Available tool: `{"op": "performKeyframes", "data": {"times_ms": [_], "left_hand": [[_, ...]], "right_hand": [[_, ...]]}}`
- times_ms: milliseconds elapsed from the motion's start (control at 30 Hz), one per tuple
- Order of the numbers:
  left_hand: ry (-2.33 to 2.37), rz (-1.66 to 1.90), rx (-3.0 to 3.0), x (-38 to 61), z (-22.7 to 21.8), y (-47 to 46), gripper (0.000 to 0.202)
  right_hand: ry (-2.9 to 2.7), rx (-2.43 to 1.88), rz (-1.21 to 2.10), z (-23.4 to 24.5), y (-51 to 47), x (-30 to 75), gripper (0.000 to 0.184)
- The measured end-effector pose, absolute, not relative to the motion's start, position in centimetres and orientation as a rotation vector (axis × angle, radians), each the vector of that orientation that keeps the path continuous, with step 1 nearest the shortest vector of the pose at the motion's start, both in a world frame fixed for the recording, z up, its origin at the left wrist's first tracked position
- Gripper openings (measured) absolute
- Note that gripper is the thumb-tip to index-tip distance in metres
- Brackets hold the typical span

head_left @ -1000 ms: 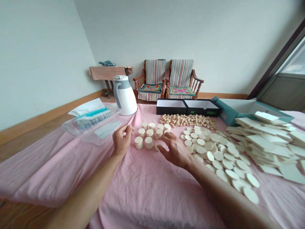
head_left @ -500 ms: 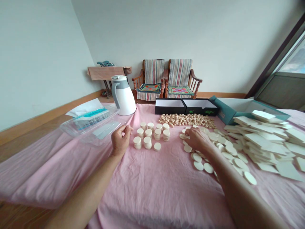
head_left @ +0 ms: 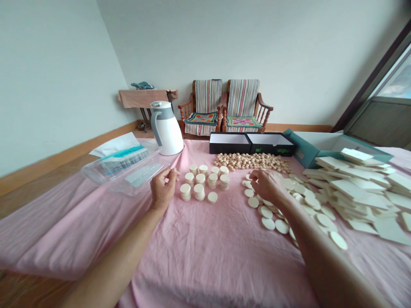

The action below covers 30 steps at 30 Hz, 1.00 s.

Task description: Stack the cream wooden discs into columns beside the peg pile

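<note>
My left hand (head_left: 163, 189) is raised beside short stacks of cream discs (head_left: 201, 182), its fingertips pinched together; anything between them is too small to tell. My right hand (head_left: 266, 186) rests with curled fingers on the near edge of a spread of loose cream discs (head_left: 272, 214), and the forearm hides part of that spread. A single disc (head_left: 212, 197) lies flat just in front of the stacks, between my hands. All of this lies on a pink cloth (head_left: 208, 265).
Small round beige pieces (head_left: 252, 161) lie heaped before an open black box (head_left: 230, 143). Cream square sheets (head_left: 356, 188) are piled at right by a teal box (head_left: 321, 145). A clear plastic box (head_left: 120, 169) and a white jug (head_left: 166, 128) stand at left. Striped chairs (head_left: 224, 105) stand behind.
My right hand has moved right, off the stacks and onto the loose discs, uncovering the single disc in front of the stacks. My left hand stays almost in place. The view has shifted slightly.
</note>
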<state>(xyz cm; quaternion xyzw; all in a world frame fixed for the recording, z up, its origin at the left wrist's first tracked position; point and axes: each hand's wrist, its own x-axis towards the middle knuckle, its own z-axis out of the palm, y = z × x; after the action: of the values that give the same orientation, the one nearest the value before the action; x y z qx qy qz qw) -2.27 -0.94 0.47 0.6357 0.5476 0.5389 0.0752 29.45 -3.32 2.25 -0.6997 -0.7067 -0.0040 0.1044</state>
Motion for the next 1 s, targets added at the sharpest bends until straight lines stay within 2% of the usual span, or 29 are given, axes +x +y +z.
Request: {"op": "performKeyframes", "data": {"times_ms": [300, 467, 600, 1000], "left_hand": [[1.649, 1.611, 1.906, -2.3, 0.5, -0.9, 0.032], [1.653, 1.617, 1.909, -2.3, 0.5, -0.9, 0.032], [1.647, 1.628, 1.902, -2.3, 0.4, -0.9, 0.032], [1.659, 1.623, 1.900, -2.2, 0.6, -1.0, 0.032]], "right_hand": [[-2.163, -2.010, -0.060, 1.5, -3.2, 29.3, 0.017], [-2.089, -1.525, -0.016, 3.1, -4.7, 26.7, 0.022], [-2.133, -1.284, 0.022, 2.8, -6.1, 23.5, 0.010], [-2.256, -1.372, -0.045, 1.0, -6.5, 20.0, 0.019]]}}
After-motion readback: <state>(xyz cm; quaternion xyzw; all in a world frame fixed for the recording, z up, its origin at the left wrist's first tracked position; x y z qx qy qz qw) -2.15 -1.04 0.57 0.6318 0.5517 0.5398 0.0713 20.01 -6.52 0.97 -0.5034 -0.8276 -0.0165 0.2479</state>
